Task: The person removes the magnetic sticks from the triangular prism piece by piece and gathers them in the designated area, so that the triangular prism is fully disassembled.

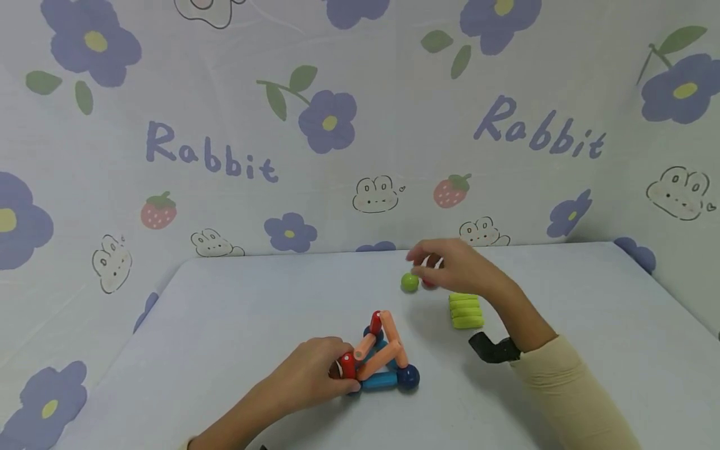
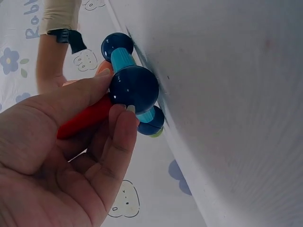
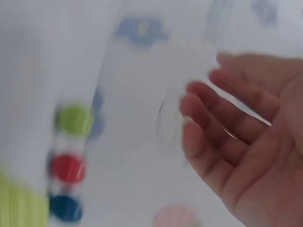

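My left hand (image 1: pixel 309 375) holds a corner of a magnetic stick-and-ball frame, its thumb and fingertips round a dark blue ball (image 2: pixel 135 90) and a red stick (image 2: pixel 85 116). Light blue sticks (image 1: pixel 379 380) run along the base between dark blue balls, and orange sticks (image 1: pixel 382 359) lean above them. Further back, my right hand (image 1: pixel 461 265) hovers with loosely bent fingers and holds nothing. Close by its fingertips in the head view are a green ball (image 1: pixel 409 282) and a partly hidden red ball (image 1: pixel 429 284). A blue ball (image 3: pixel 67 208) shows beside these in the right wrist view.
Several yellow-green sticks (image 1: pixel 466 312) lie side by side below the right wrist. The white tabletop (image 1: pixel 253 300) meets a patterned cloth backdrop (image 1: pixel 225 206) at the rear. A black strap mount (image 1: pixel 495 349) sits on the right wrist.
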`<state>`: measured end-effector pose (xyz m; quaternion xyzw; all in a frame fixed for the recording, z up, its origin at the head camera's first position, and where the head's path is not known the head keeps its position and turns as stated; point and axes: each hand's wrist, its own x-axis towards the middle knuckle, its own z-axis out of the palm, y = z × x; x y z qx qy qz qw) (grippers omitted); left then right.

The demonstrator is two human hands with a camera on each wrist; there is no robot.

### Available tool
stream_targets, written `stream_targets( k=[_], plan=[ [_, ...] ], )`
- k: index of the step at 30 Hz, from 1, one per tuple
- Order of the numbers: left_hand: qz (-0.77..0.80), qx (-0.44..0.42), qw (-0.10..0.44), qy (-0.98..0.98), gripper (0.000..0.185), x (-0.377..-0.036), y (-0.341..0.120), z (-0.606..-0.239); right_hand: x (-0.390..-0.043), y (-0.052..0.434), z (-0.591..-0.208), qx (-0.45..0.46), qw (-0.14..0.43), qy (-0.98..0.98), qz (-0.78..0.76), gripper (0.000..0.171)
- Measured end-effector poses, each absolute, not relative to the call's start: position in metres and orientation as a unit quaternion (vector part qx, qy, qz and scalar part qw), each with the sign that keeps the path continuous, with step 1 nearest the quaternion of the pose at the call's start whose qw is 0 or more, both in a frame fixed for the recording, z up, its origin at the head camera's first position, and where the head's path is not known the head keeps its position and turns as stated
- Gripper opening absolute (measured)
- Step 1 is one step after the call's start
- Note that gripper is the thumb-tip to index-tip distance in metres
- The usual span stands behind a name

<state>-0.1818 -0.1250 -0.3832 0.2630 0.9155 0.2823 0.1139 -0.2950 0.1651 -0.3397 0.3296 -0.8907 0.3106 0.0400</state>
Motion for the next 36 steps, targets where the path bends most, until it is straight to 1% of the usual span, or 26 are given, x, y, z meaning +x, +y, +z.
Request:
stream_targets(
  k=[3, 5, 8, 9, 12, 16, 21, 23, 27, 31, 36],
  plan=[
    [0.283, 0.267, 0.117, 0.914, 0.024, -0.183, -0.126, -0.384, -0.277, 0.142, -0.334, 0.412, -0.016, -0.861, 0.297, 0.018],
    [0.284, 0.272, 0.116, 0.912, 0.024, -0.184, -0.127, -0.384, -0.267, 0.129, -0.332, 0.445, -0.036, -0.851, 0.276, 0.015],
    [0.289, 0.282, 0.111, 0.908, 0.021, -0.184, -0.128, -0.385, -0.255, 0.12, -0.333, 0.465, -0.046, -0.847, 0.252, 0.005],
    [0.29, 0.284, 0.11, 0.907, 0.02, -0.184, -0.128, -0.386, -0.252, 0.119, -0.332, 0.465, -0.048, -0.849, 0.247, 0.003],
    [0.292, 0.291, 0.105, 0.905, 0.018, -0.185, -0.128, -0.385, -0.244, 0.125, -0.33, 0.45, -0.05, -0.859, 0.237, 0.011],
    [0.286, 0.294, 0.101, 0.906, 0.018, -0.184, -0.128, -0.384, -0.232, 0.137, -0.326, 0.438, -0.073, -0.861, 0.247, 0.014],
    [0.284, 0.291, 0.099, 0.908, 0.021, -0.182, -0.129, -0.383, -0.216, 0.153, -0.322, 0.454, -0.099, -0.853, 0.237, 0.021],
    [0.286, 0.289, 0.1, 0.908, 0.021, -0.182, -0.129, -0.382, -0.211, 0.159, -0.324, 0.451, -0.112, -0.857, 0.223, 0.02],
    [0.294, 0.282, 0.105, 0.907, 0.019, -0.181, -0.129, -0.382, -0.207, 0.164, -0.338, 0.433, -0.144, -0.864, 0.214, 0.013],
    [0.295, 0.282, 0.107, 0.907, 0.02, -0.181, -0.129, -0.383, -0.208, 0.17, -0.36, 0.421, -0.153, -0.866, 0.222, 0.006],
    [0.294, 0.287, 0.103, 0.906, 0.02, -0.181, -0.129, -0.384, -0.207, 0.179, -0.378, 0.397, -0.154, -0.874, 0.236, 0.008]
  ],
)
